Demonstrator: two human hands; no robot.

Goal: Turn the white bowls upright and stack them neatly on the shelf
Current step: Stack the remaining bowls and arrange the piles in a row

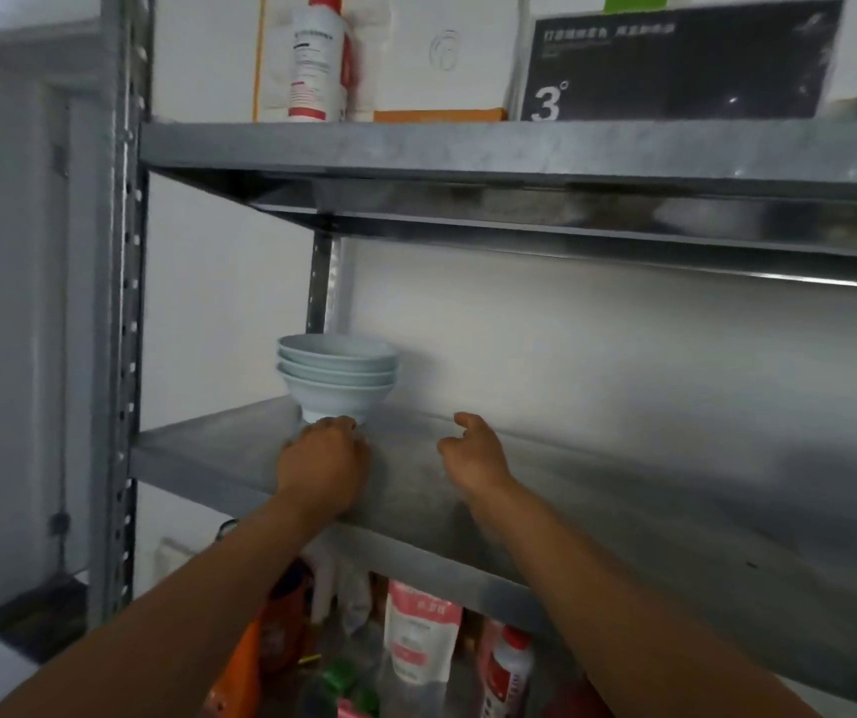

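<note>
The stack of white bowls (338, 373) stands upright at the far left of the middle metal shelf (649, 515), near the back wall and just beside the rear upright. Several bowls nest rim-up, their edges lined up evenly. The left hand (325, 458) reaches over the shelf's front edge with its fingers curled around the foot of the lowest bowl. It grips low, probably because the narrow foot is where the whole stack can be nudged or steadied without tipping. The right hand (473, 450) hovers above the bare shelf a little to the right, apart from the bowls. Its fingers are loosely bent and it holds nothing, so it looks ready to catch or square the stack. No overturned bowl shows anywhere, so the stacking looks close to done. A red-and-white bottle (318, 59) and a black box (675, 64) sit on the shelf above.
</note>
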